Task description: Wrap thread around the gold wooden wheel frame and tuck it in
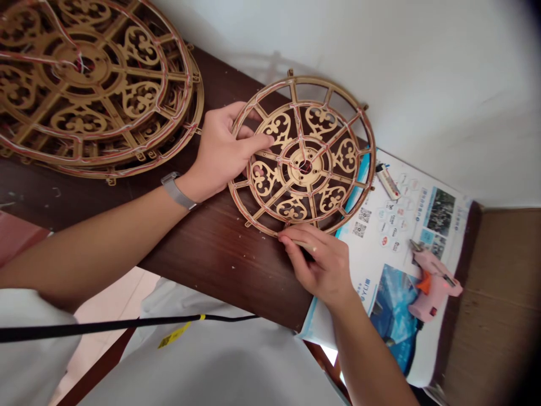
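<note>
A round, gold-coloured openwork frame point(305, 167) is held tilted above the dark table, with red and white wires running along its ribs and rings. My left hand point(226, 148) grips its left side, the thumb lying over an ornament and the other fingers partly hidden behind the rim. At the frame's lower edge, my right hand point(319, 259) is closed in a pinch around a thin, light-coloured stick-like piece point(303, 245), whose tip meets the rim.
Larger gold frames with wires point(97, 73) lie stacked at the upper left of the dark table point(211, 254). On a printed sheet point(367, 242) at the right are a pink glue gun point(433, 282) and a utility knife point(387, 181). Cardboard point(494, 304) stands far right; a black cable point(127, 323) crosses below.
</note>
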`<state>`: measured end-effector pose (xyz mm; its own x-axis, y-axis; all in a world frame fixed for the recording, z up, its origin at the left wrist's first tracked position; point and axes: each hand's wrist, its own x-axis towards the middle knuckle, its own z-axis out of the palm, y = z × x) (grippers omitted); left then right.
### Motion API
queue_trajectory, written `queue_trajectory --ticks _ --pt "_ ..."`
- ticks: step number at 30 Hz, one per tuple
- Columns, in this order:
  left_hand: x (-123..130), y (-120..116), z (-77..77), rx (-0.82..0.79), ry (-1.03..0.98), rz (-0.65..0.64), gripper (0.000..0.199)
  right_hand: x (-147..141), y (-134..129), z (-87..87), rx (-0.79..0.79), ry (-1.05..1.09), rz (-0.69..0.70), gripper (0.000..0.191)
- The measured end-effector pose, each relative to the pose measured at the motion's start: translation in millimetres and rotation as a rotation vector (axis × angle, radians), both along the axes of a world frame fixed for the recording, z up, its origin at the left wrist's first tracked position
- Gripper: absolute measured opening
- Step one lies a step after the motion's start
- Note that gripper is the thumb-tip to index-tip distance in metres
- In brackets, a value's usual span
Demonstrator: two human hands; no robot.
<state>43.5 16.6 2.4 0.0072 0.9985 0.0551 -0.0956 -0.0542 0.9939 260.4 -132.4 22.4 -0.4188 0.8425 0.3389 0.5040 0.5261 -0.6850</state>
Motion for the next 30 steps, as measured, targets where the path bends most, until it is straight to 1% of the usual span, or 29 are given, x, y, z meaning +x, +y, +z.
queue_trajectory --ticks 3,9,14,17,19,20,25,30 --pt "-0.4 -0.2 -0.2 -0.004 0.036 0.009 0.022 -3.1 2.3 1.0 -0.086 0.069 -0.026 0.013" --pt "-1.9 -1.6 -1.0 -0.012 0.099 0.019 0.023 -5.3 1.3 -4.0 -0.331 0.187 -0.079 0.020" --pt "-3.2 0.6 -3.2 -0.021 0.102 0.009 0.027 -6.9 0.6 -3.4 -0.438 0.254 -0.112 0.026" --pt "-3.9 1.5 -4.3 -0.029 0.106 -0.017 0.031 -7.0 -2.2 -1.3 -0.498 0.380 -0.199 0.025" --pt "-4.4 1.6 -4.9 -0.023 0.111 -0.020 0.031 -5.8 -4.3 -0.7 -0.480 0.422 -0.255 0.021" --pt "-4.5 1.5 -5.0 -0.018 0.111 -0.019 0.031 -4.9 -5.1 -0.6 -0.447 0.405 -0.262 0.020" --pt "-4.4 0.1 -2.8 0.006 0.099 -0.012 0.025 -1.7 -5.1 -1.5 -0.222 0.189 -0.180 0.015" --pt "-2.8 -1.9 1.1 -0.003 0.056 -0.012 0.022 -3.3 -4.0 -1.0 -0.133 0.131 -0.116 0.013"
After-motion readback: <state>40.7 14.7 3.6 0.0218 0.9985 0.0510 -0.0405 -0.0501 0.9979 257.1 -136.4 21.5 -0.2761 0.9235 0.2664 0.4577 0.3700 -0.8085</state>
